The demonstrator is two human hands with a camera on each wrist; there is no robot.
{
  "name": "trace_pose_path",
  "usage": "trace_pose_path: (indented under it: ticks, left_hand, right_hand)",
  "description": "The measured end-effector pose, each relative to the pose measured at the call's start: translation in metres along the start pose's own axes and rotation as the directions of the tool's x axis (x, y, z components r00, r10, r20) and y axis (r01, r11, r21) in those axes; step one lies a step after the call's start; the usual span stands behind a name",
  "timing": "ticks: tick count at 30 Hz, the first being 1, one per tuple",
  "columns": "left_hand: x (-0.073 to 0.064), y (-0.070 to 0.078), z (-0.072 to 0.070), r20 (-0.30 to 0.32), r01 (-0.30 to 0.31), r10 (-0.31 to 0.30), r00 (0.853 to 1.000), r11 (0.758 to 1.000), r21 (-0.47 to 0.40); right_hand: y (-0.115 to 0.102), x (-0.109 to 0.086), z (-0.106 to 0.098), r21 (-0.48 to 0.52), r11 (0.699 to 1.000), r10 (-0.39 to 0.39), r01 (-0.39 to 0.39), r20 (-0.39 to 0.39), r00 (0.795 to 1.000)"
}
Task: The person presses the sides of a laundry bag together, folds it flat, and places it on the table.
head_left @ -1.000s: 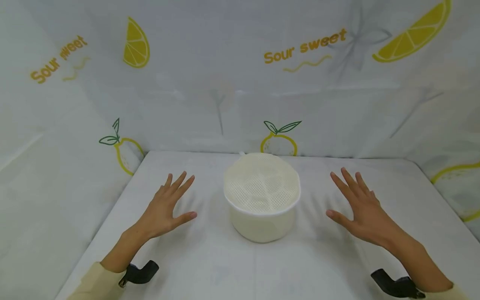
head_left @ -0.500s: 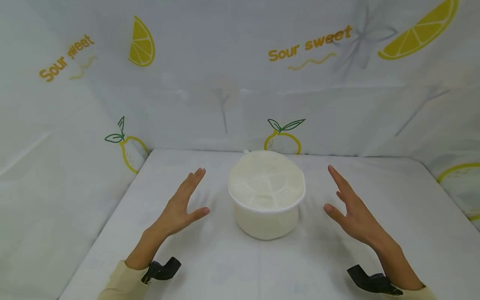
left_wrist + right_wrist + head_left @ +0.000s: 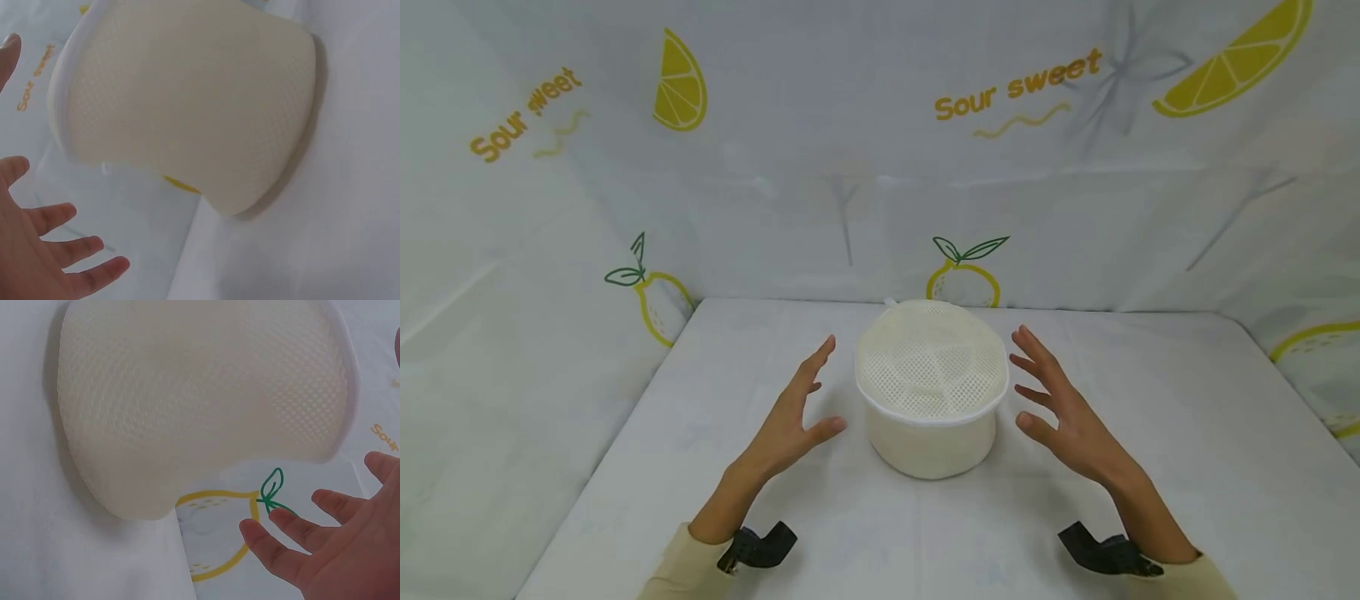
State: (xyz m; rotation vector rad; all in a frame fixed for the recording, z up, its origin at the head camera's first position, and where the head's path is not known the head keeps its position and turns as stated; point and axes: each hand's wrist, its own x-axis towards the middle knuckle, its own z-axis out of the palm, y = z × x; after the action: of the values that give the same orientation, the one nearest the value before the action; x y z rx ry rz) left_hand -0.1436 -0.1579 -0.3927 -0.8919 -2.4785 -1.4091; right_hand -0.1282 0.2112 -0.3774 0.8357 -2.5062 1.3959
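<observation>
A cream, drum-shaped mesh laundry bag (image 3: pixel 931 446) with a white rim stands upright on the white table, its perforated round top tilted toward me. To its left my left hand (image 3: pixel 786 429) is held with fingers extended and thumb spread, apart from the bag's side. On the other side my right hand (image 3: pixel 1071 421) faces it the same way, fingers spread and slightly bent, fingertips close to the rim. Both wrist views show the bag's mesh wall (image 3: pixel 187 94) beyond the bare fingers (image 3: pixel 300 531). Neither hand holds anything.
The white-covered table (image 3: pixel 917 542) ends at a back edge just behind the bag. White cloth walls (image 3: pixel 820 125) printed with lemons and lettering rise at the back and sides. A black wrist mount (image 3: pixel 763 546) sits on each forearm.
Both hands have moved inward toward the bag from either side, and the fingers, spread wide at first, have turned to face it. The bag has stayed in place.
</observation>
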Motion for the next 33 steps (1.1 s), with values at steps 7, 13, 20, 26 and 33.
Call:
trace_pose_path:
  ticks: [7, 13, 20, 26, 33]
  left_hand:
    - [0.011, 0.007, 0.015, -0.003, 0.018, -0.018, 1.000, 0.999, -0.036]
    - [0.021, 0.013, 0.023, -0.027, 0.050, -0.051, 0.998, 0.998, -0.033]
    - [0.029, 0.017, 0.032, -0.018, 0.093, -0.094, 0.995, 0.994, -0.053]
    - [0.032, 0.019, 0.038, -0.008, 0.127, -0.127, 0.992, 0.990, -0.069]
    - [0.026, 0.020, 0.042, -0.009, 0.172, -0.174, 0.985, 0.979, -0.108]
  right_hand:
    - [-0.001, 0.008, 0.007, 0.036, 0.999, 0.023, -0.023, -0.007, 1.000]
    - [-0.002, 0.011, 0.009, 0.046, 0.998, 0.031, -0.031, -0.019, 0.999]
    - [-0.003, 0.016, 0.012, 0.033, 0.998, 0.050, -0.049, -0.036, 0.998]
    - [-0.002, 0.017, 0.014, -0.006, 0.997, 0.078, -0.078, -0.037, 0.996]
    - [0.000, 0.016, 0.018, 0.039, 0.997, 0.060, -0.059, -0.017, 0.998]
